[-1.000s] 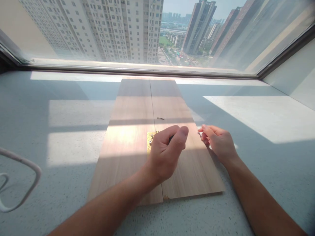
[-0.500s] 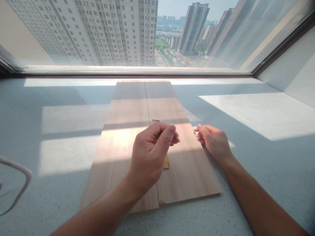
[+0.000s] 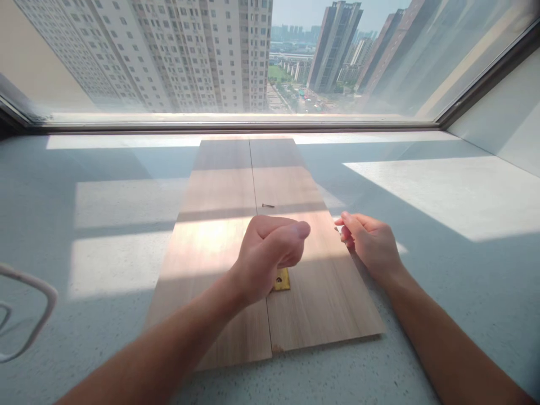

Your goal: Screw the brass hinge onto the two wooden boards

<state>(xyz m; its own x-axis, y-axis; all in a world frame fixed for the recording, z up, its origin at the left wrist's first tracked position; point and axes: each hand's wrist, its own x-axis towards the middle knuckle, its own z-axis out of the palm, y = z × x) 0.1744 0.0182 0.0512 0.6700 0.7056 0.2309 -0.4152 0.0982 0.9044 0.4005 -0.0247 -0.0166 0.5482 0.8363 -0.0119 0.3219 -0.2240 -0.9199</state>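
Note:
Two wooden boards (image 3: 219, 242) lie side by side on a pale speckled sill (image 3: 105, 315), their seam running away from me. A brass hinge (image 3: 282, 279) sits across the seam, mostly hidden under my left hand (image 3: 270, 253). That hand is closed in a fist with the thumb on top, hovering over the hinge; what it holds is hidden. My right hand (image 3: 371, 244) rests at the right board's edge, fingers curled in a pinch on something small. A loose dark screw (image 3: 267, 205) lies on the boards beyond the hands.
A wide window (image 3: 270, 56) runs along the far side of the sill, with its frame just behind the boards. A white curved cable or loop (image 3: 29, 315) lies at the left edge. A wall (image 3: 506, 124) rises on the right.
My left hand has lifted off the hinge, drawn back slightly and closed tighter into a fist. The right hand has barely moved.

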